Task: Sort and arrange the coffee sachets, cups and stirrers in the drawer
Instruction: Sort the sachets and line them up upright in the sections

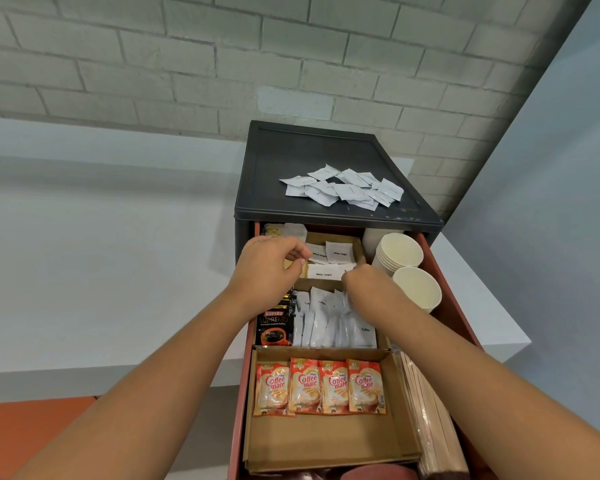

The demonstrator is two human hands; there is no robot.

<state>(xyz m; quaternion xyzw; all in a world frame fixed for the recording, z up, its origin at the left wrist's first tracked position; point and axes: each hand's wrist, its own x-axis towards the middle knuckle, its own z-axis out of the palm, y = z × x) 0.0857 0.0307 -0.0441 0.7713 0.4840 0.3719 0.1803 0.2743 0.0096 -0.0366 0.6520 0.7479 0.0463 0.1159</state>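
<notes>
Two hands are working the back of the open red-brown drawer (452,299), where flat white paper sugar sachets (328,273) lie in a shallow brown cardboard compartment (329,236).

The sachets sit right between the hands. They're just to the right of the left hand (269,263) and just beyond the right hand (366,289), with their long sides running across the drawer.

- **Left hand:** thumb and forefinger are curled close together at the left edge of the sachets. It looks like a pinch, but can't tell if anything's actually in it.
- **Right hand:** its back faces the camera and the fingers dip out of sight at the near right sachet, so can't tell its grip either.

Either hand could take a sachet, each from its own side.

Around them:
- upright white coffee sachets (326,327) under the right wrist
- black Kopiko packets (274,323) to their left
- four orange Coffee mate sachets (321,386) nearer the person
- a wrapped bundle of wooden stirrers (426,410) along the right wall

Possible snags are the stacked cream paper cups (400,254) just right of the compartment and the dark grey cabinet top (291,154) overhanging the back. That top also has a loose heap of white sachets (343,187) not yet sorted.
</notes>
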